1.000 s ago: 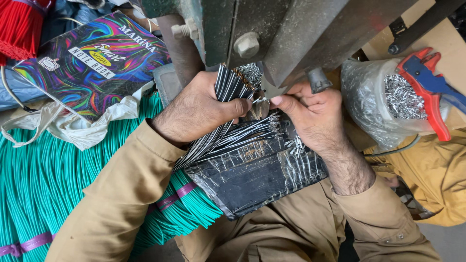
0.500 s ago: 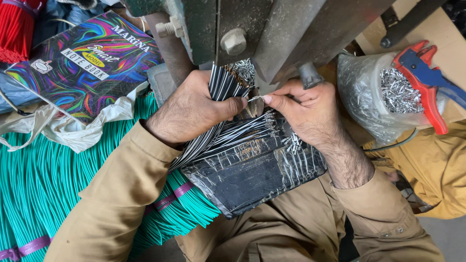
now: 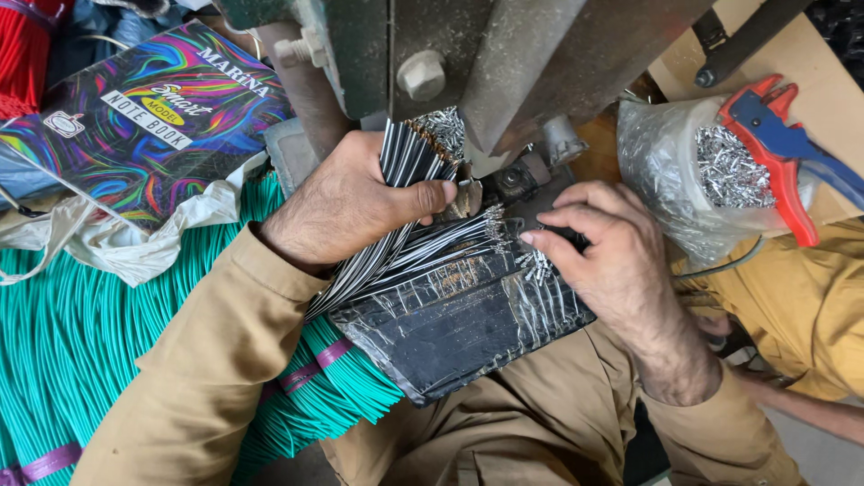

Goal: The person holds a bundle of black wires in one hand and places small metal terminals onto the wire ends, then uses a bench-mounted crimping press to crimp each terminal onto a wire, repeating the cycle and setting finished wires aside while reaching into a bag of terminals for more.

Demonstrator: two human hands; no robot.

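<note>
Head view: we are gripping the black-and-white wire bundle [image 3: 400, 193] in our left hand [image 3: 346, 202] beside the press [image 3: 468, 54]; our right hand [image 3: 612, 256] has drawn back, fingers loosely spread, empty.

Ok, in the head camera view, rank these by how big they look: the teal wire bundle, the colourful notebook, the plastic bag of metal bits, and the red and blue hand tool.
1. Teal wire bundle, largest, running off the frame.
2. Colourful notebook.
3. Plastic bag of metal bits.
4. Red and blue hand tool, though partly cut off, so unsure.
</note>
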